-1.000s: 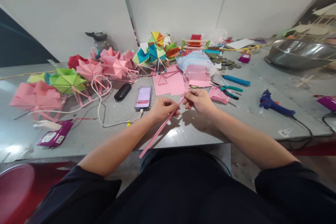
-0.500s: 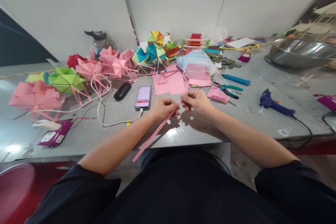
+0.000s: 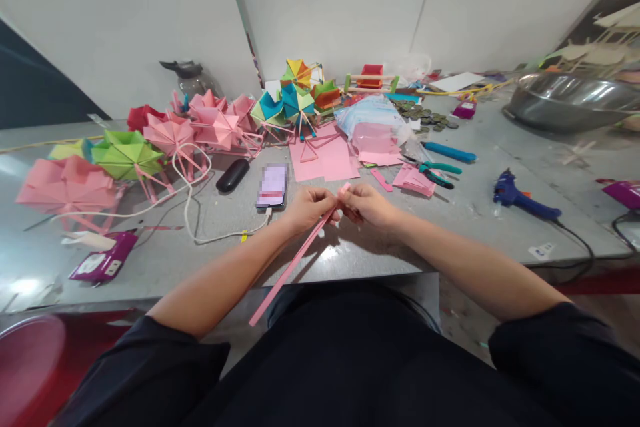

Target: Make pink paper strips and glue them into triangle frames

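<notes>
A long pink paper strip [image 3: 290, 269] slants down toward my body, its upper end between my two hands. My left hand [image 3: 314, 208] pinches the strip between thumb and fingers. Close against it, my right hand [image 3: 364, 204] grips the strip's top end, where a short pink tip shows above the fingers. Just beyond the hands lie pink paper sheets [image 3: 327, 163], a short pink strip [image 3: 381, 180] and a stack of small pink papers [image 3: 414, 181]. Green-handled pliers [image 3: 436, 172] rest beside that stack.
Folded paper models [image 3: 127, 155] crowd the left and back. A phone [image 3: 273, 185] charges on a white cable [image 3: 200, 239]. To the right are a blue glue gun [image 3: 525, 199] with its cord and a steel bowl [image 3: 570, 107]. The table's front edge runs below my forearms.
My right hand has shifted slightly left and down, closer to my left hand. The strip's lower end has swung a little lower and nearer my body.
</notes>
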Available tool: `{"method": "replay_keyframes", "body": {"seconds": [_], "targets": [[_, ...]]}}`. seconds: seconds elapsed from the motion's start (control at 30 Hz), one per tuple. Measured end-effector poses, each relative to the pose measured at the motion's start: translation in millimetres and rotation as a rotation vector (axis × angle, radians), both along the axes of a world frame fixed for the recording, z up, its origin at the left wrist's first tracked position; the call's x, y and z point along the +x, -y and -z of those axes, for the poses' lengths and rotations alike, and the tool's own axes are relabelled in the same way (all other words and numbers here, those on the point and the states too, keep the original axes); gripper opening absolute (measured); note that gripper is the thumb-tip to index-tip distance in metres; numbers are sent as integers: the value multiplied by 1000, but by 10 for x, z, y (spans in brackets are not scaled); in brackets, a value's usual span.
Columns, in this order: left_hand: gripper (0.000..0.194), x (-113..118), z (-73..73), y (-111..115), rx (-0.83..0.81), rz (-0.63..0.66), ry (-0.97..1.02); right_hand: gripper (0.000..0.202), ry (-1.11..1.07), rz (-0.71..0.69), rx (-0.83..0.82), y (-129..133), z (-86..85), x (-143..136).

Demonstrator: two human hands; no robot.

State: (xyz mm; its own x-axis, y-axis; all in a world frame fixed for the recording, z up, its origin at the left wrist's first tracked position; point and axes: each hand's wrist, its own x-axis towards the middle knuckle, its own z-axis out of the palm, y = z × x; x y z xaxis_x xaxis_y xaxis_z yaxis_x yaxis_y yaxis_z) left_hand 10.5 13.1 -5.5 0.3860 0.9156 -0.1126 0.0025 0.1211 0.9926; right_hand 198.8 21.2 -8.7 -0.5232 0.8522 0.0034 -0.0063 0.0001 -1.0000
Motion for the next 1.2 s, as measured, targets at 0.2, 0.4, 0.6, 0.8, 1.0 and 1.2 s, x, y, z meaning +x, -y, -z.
{"method": "replay_keyframes", "body": {"seconds": [0.2, 0.4, 0.6, 0.8, 1.0, 1.2], "targets": [[31, -14, 16, 9, 51, 96, -7, 69, 9, -54, 87, 36, 22, -78], [47, -29, -36, 36, 92, 178, -32, 64, -13, -41, 98, 116, 29, -99], [46, -45, -74, 68, 118, 186, -41, 59, -87, 143, 121, -112, 2, 19], [39, -38, -72, 91, 92, 180, -6, 73, -83, 147, 162, -236, -15, 139], [41, -25, 20, 56, 10, 155, 21, 68, 4, 81, 218, -75, -10, 38], [43, -22, 9, 57, -33, 161, 45, 67, -8, 162, 263, -255, -37, 167]]}}
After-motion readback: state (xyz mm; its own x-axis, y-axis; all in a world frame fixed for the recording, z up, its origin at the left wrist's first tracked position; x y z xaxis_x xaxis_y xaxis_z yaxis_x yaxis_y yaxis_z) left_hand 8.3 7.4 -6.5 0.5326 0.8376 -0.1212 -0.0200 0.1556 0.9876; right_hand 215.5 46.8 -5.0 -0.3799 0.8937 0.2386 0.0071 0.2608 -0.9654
